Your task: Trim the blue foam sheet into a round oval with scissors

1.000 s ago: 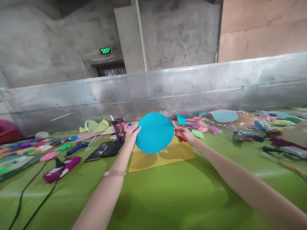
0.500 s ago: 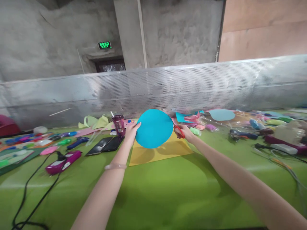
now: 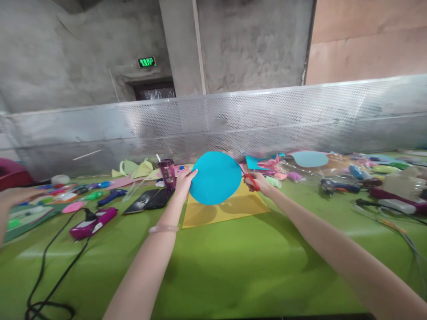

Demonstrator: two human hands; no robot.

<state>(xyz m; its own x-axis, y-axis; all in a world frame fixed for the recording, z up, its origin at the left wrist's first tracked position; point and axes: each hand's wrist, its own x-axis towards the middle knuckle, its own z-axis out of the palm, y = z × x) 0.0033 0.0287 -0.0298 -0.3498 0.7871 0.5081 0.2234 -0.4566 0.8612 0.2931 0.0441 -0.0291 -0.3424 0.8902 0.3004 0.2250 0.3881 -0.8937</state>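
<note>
A rounded sheet of blue paper (image 3: pixel 215 178) is held up in front of me, its left edge pinched by my left hand (image 3: pixel 185 181). My right hand (image 3: pixel 260 185) is closed around red-handled scissors (image 3: pixel 252 182), whose blades are at the paper's right edge. How far the blades are apart is too small to tell. Below the blue paper, a yellow sheet (image 3: pixel 230 210) lies on the green tabletop (image 3: pixel 233 266) and catches its shadow. Beyond my right hand are blue paper scraps (image 3: pixel 255 162) and a crumpled pink piece (image 3: pixel 271 164).
A purple cup with a straw (image 3: pixel 167 172) stands left of my left hand, by a dark phone (image 3: pixel 143 201). A magenta power strip (image 3: pixel 93 223) trails black cords. At the far left another person's arm (image 3: pixel 18 195) reaches over colourful clay pieces. A glue gun (image 3: pixel 339 186) lies right.
Another person's arm has come in at the far left. The scissors have shifted slightly at the paper's right edge; my left hand keeps its hold. The view has moved a little.
</note>
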